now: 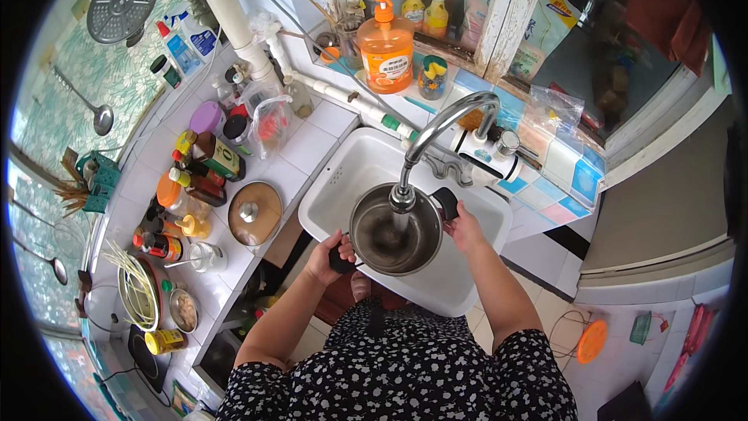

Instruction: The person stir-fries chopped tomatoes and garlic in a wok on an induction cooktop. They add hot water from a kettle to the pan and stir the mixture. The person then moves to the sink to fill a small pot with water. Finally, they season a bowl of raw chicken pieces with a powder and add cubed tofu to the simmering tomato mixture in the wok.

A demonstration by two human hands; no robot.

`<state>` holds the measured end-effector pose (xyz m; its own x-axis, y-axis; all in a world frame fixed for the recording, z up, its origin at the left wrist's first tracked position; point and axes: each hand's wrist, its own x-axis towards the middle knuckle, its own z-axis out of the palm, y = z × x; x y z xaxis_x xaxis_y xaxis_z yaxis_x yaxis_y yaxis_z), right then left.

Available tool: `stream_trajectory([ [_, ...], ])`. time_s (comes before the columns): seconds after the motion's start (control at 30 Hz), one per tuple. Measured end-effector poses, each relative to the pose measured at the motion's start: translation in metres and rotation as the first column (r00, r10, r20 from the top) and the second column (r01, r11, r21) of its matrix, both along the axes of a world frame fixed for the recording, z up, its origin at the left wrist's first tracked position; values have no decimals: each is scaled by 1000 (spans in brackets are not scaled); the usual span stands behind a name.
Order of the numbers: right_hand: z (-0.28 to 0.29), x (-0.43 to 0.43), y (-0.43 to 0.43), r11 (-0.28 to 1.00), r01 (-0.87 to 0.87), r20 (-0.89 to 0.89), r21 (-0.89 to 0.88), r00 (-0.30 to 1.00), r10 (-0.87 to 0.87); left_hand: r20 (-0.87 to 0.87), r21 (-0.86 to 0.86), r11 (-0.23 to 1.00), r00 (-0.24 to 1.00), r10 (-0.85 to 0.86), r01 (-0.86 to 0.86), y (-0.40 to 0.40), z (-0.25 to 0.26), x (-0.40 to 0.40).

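Over the white sink [327,199] I hold a metal pot [374,251] by its two black handles. My left hand [327,259] grips the handle at the near left. On the far right side, my right hand [466,228] has hold of the other handle, its fingers partly hidden beneath it. The chrome faucet [432,128] arches over the pot, and water runs from its spout into the middle. Dark, wet metal shows inside. Whether the pot's base touches the sink cannot be seen.
A round lid with a knob [255,213] lies on the tiled counter [304,155] at left, among several sauce bottles and jars. An orange pump bottle [385,55] stands on the ledge behind the sink. A bowl of peeled pieces [184,311] sits farther left.
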<state>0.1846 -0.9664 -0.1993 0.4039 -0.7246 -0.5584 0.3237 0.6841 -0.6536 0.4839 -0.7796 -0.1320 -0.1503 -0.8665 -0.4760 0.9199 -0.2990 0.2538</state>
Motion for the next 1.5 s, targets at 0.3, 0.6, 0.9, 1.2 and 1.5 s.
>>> stream_trajectory([
  [0.3, -86, -9, 24, 934, 300, -13, 194, 953, -304, 706, 332, 906, 568, -424, 263, -76, -108, 61],
  [0.6, -166, -20, 64, 768, 520, -233, 374, 854, -465, 812, 437, 882, 344, -472, 179, -125, -208, 48],
  [0.9, -168, -27, 73, 731, 521, -230, 440, 853, -469, 793, 379, 917, 467, -392, 126, -128, -230, 38],
  [1.2, -148, -52, 65, 849, 408, -328, 334, 895, -301, 787, 298, 935, 603, -128, -190, -56, -129, 21],
  [1.5, -57, -53, 66, 937, 28, -236, 347, 970, 58, 462, 339, 768, 807, 367, -544, 135, -78, -48],
])
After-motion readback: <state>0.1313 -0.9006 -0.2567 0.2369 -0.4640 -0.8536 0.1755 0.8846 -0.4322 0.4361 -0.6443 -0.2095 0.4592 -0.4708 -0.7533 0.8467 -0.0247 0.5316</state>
